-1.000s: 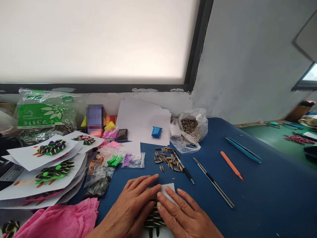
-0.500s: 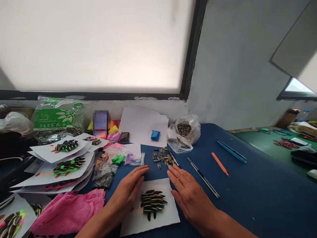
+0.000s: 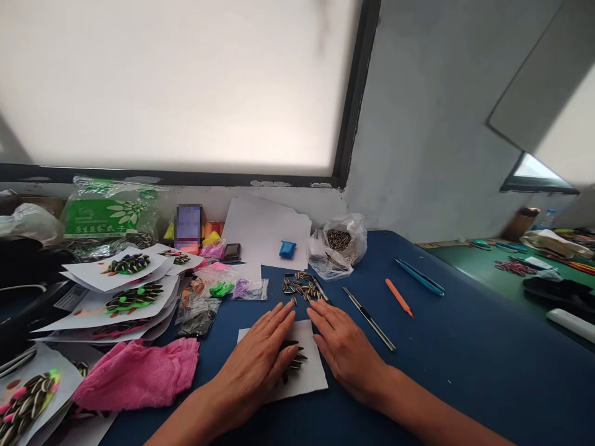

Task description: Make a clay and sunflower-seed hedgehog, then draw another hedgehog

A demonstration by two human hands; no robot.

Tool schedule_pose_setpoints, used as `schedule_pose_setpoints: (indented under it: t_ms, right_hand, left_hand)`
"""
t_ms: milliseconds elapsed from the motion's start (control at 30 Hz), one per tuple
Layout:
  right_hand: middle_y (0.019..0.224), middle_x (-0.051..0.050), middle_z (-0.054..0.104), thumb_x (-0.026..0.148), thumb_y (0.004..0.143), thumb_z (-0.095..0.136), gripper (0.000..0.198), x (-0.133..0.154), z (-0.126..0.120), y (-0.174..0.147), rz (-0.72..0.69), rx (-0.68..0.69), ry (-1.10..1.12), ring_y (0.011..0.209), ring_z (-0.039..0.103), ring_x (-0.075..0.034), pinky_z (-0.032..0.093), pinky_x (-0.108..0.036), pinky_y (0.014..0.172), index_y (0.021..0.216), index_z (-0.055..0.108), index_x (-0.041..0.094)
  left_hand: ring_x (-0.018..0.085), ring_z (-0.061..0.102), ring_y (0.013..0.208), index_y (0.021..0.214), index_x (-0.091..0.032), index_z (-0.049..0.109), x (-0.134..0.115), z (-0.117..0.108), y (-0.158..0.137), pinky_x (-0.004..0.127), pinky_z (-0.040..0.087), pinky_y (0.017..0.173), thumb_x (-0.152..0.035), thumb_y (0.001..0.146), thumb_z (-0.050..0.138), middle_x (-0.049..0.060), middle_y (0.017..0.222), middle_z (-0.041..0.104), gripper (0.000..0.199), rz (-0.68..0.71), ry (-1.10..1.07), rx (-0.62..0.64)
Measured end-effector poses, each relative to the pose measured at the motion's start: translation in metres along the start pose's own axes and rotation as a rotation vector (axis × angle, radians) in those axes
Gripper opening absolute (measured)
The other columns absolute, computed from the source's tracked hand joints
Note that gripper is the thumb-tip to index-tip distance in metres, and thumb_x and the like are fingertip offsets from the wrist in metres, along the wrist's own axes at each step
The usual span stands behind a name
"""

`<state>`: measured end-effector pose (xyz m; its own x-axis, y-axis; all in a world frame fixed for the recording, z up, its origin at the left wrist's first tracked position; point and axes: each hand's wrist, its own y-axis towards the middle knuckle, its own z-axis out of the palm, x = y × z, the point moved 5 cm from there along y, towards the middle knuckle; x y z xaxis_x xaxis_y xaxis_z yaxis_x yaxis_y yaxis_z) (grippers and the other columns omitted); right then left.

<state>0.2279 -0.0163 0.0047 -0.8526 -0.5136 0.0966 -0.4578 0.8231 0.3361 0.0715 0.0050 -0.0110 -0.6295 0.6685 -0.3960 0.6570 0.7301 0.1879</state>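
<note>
My left hand [image 3: 260,356] lies stretched over the left part of a white paper card [image 3: 313,375], palm down, its fingers extended. Beneath it, partly covered, are striped sunflower seeds [image 3: 295,359] fixed in rows on the card. My right hand [image 3: 344,350] is flat at the card's right edge, fingers extended, holding nothing. Just beyond both sets of fingertips lies a loose pile of sunflower seeds [image 3: 302,285]. A craft knife [image 3: 369,319] rests on the blue table to the right of my right hand.
On the left are stacked seed-decorated cards [image 3: 139,303] and a pink cloth [image 3: 139,375]. Small bags of coloured clay [image 3: 248,289], a blue packet [image 3: 287,249] and a plastic bag of seeds [image 3: 339,241] stand behind. An orange pen [image 3: 398,297] and blue tweezers [image 3: 421,277] lie right.
My left hand has moved right, over the card, and now covers much of the seed rows. My right hand stays by the card's right edge. The view has shifted slightly.
</note>
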Motion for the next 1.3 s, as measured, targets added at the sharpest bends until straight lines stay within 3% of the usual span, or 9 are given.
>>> schedule_pose_setpoints:
  t_ms: [367,567,733,833,1033,1300]
  right_hand:
    - [0.137,-0.019,0.053,0.017,0.094,0.044,0.04,0.002,0.001,-0.001,-0.005,-0.017,0.018,0.128,0.048,-0.03,0.043,-0.048,0.105,0.131,0.055,0.006]
    - [0.131,-0.019,0.056,0.013,0.091,0.049,0.038,-0.013,-0.003,0.001,0.055,-0.06,0.019,0.122,0.051,-0.029,0.044,-0.046,0.103,0.129,0.055,0.007]
    - [0.099,-0.01,0.065,0.011,0.088,0.056,0.019,-0.037,-0.01,0.009,0.203,-0.071,-0.002,0.093,0.059,-0.023,0.05,-0.039,0.087,0.103,0.068,0.014]
    - [0.089,-0.007,0.064,0.013,0.088,0.06,0.01,-0.044,-0.011,0.015,0.254,-0.034,-0.008,0.086,0.057,-0.02,0.048,-0.033,0.08,0.089,0.069,0.015]
    - [0.094,-0.006,0.065,0.016,0.091,0.058,0.014,-0.038,-0.009,0.028,0.235,0.019,-0.052,0.09,0.057,-0.019,0.045,-0.029,0.082,0.094,0.071,0.018]
    - [0.095,-0.013,0.064,0.012,0.092,0.05,0.018,-0.033,0.0,0.049,0.208,0.126,-0.184,0.092,0.057,-0.024,0.044,-0.034,0.08,0.088,0.067,0.013]
  left_hand:
    - [0.022,0.025,0.141,0.145,-0.019,0.036,0.004,0.012,0.003,0.044,0.026,0.116,-0.049,0.1,0.022,0.006,0.152,0.03,0.056,0.046,0.127,0.014]
    - [0.023,0.025,0.141,0.144,-0.017,0.038,0.003,0.008,0.004,0.045,0.024,0.116,-0.048,0.1,0.022,0.006,0.152,0.03,0.056,0.004,0.086,0.049]
    - [0.022,0.029,0.14,0.142,-0.018,0.042,0.021,0.002,0.002,0.042,0.028,0.115,-0.044,0.098,0.026,0.004,0.152,0.033,0.053,-0.147,-0.038,-0.076]
    - [0.023,0.037,0.137,0.139,-0.016,0.045,0.035,0.002,0.001,0.042,0.033,0.113,-0.044,0.096,0.026,0.006,0.148,0.041,0.055,-0.234,-0.13,-0.145]
    - [0.023,0.053,0.124,0.131,-0.017,0.052,0.042,-0.001,0.002,0.04,0.042,0.106,-0.036,0.094,0.027,0.009,0.134,0.058,0.049,-0.216,-0.194,-0.21]
    - [0.021,0.05,0.128,0.129,-0.019,0.052,0.044,0.005,0.001,0.04,0.039,0.108,-0.03,0.093,0.029,0.008,0.138,0.055,0.044,-0.172,-0.135,-0.221]
